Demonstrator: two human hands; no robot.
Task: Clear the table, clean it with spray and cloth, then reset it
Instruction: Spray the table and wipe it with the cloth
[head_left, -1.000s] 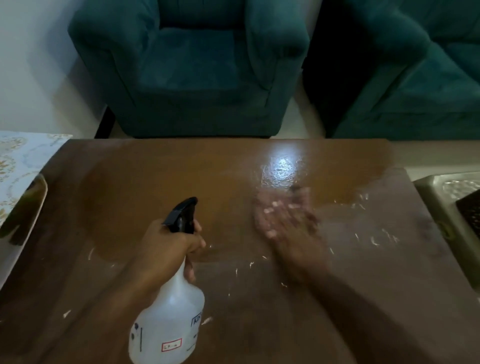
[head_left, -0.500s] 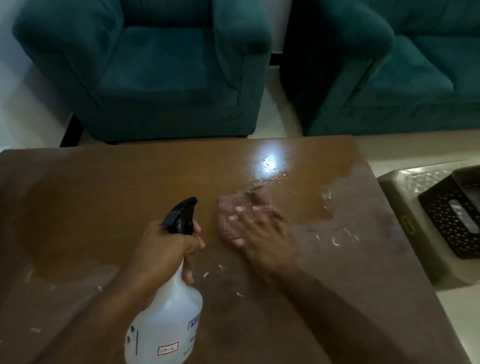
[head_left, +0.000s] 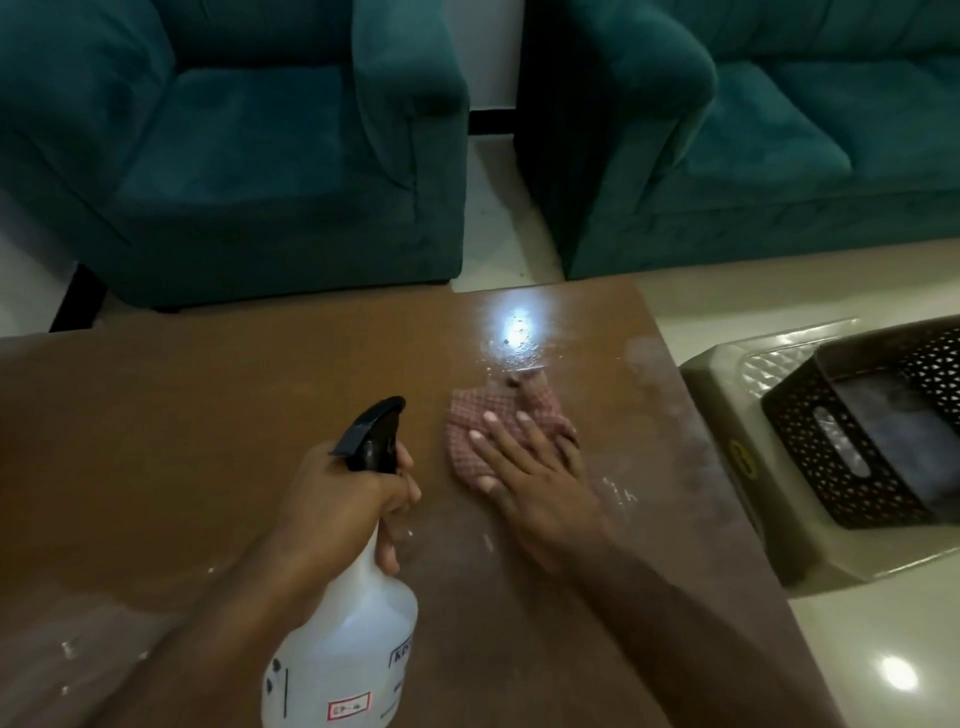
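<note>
My left hand (head_left: 348, 493) grips the neck of a white spray bottle (head_left: 348, 649) with a black trigger head, held above the brown wooden table (head_left: 182, 426). My right hand (head_left: 530, 467) lies flat, fingers spread, pressing a red checked cloth (head_left: 498, 410) onto the tabletop right of centre. The cloth is partly hidden under the palm. Wet streaks and small white specks mark the table around the cloth and near the front left.
Two teal armchairs (head_left: 234, 156) (head_left: 779, 130) stand beyond the table's far edge. To the right sits a grey plastic stool (head_left: 727, 374) carrying a dark perforated basket (head_left: 831, 441). Pale tiled floor (head_left: 883, 649) lies at the right.
The cloth under my right hand has slid left and then slightly farther across the table. The view has swung right, bringing the stool and basket in. The bottle stays gripped in my left hand.
</note>
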